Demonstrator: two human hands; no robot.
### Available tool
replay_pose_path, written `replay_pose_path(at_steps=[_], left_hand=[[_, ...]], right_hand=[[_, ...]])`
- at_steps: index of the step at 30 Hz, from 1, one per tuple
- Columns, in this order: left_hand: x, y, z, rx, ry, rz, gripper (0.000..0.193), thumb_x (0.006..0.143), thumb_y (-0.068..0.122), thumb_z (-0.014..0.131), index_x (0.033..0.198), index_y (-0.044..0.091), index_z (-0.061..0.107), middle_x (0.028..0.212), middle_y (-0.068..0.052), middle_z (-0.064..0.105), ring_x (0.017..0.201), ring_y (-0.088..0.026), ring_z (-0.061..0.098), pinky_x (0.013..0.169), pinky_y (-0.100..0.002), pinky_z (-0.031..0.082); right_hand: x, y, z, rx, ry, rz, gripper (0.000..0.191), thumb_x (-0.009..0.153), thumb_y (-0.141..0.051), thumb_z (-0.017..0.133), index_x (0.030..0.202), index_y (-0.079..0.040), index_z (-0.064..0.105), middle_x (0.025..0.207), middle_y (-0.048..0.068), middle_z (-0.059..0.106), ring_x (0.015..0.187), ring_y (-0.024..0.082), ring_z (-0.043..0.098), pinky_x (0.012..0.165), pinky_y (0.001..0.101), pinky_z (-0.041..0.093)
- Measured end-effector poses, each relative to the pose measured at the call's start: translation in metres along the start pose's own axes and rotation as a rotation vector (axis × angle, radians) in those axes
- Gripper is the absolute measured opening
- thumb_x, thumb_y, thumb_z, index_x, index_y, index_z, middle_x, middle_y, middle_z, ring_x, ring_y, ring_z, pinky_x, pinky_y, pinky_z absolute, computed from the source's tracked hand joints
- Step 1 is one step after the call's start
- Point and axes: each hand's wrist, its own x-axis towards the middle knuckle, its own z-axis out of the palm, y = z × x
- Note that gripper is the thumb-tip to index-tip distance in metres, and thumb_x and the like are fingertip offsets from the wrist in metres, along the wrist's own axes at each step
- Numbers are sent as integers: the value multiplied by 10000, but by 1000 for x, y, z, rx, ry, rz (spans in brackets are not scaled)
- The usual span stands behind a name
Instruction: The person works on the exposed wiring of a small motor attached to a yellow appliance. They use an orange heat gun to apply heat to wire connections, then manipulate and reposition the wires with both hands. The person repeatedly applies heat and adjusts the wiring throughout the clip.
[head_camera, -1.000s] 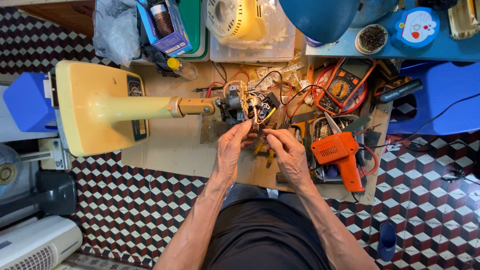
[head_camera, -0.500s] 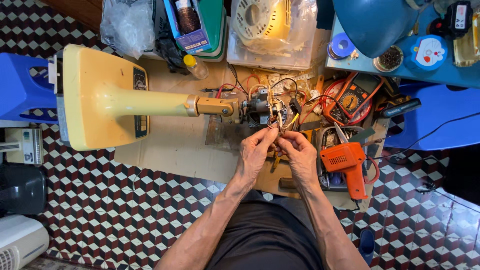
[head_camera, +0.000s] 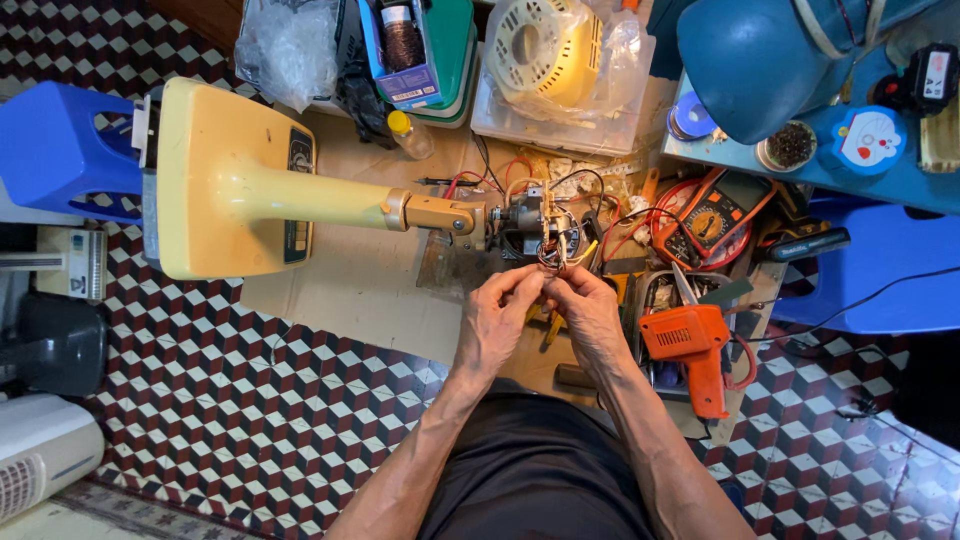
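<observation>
Both hands are meeting just below the fan motor (head_camera: 535, 228). The left hand (head_camera: 497, 322) and the right hand (head_camera: 590, 315) are pinching thin wires (head_camera: 556, 262) between their fingertips, each grip pressed together on them. The wires are hanging from the motor. Right of the motor, an orange drill-shaped tool (head_camera: 692, 350) is lying, and beyond it a multimeter (head_camera: 712, 217). Left of the motor, the yellow fan stand (head_camera: 240, 185) is lying on the cardboard (head_camera: 350, 300).

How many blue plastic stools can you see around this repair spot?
2: one blue stool at far left beside the yellow fan base, one blue stool at right behind the orange tool. Others may be hidden.
</observation>
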Motion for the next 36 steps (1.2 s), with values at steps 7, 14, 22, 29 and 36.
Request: replay_pose_path(at_steps=[7, 14, 22, 29, 36], left_hand=[[3, 2, 9, 71, 112, -127, 312, 978, 295, 669, 1152, 52, 760, 763, 48, 596, 624, -37, 444, 523, -219, 374], [14, -3, 31, 28, 91, -183, 287, 973, 275, 679, 1126, 36, 726, 749, 40, 609, 619, -24, 495, 532, -202, 407], [19, -15, 38, -55, 58, -216, 318, 966, 234, 664, 1197, 30, 742, 841, 46, 721, 688, -28, 571, 604, -190, 476], [20, -26, 46, -100, 106, -239, 290, 943, 206, 722, 1165, 27, 771, 822, 13, 703, 666, -36, 548, 589, -193, 456], [24, -38, 61, -232, 144, -294, 264, 937, 193, 744, 1108, -7, 773, 791, 23, 684, 645, -35, 525, 573, -197, 430]], right_hand=[[3, 1, -1, 165, 80, -62, 180, 970, -114, 666, 1097, 13, 660, 1002, 113, 734, 855, 155, 696, 760, 274, 554], [10, 5, -15, 408, 221, -90, 185, 972, -103, 671, 1093, 10, 587, 998, 139, 723, 900, 199, 713, 823, 327, 582], [15, 19, -23, 645, 69, 134, 185, 939, -120, 681, 1095, -32, 634, 1045, 90, 731, 931, 167, 670, 854, 330, 516], [17, 31, -24, 696, 105, 120, 153, 950, -107, 689, 1085, -51, 644, 986, 50, 713, 871, 139, 643, 791, 299, 490], [18, 35, -23, 694, 169, 67, 176, 934, -87, 709, 1091, -31, 653, 938, 43, 699, 818, 127, 610, 738, 288, 471]])
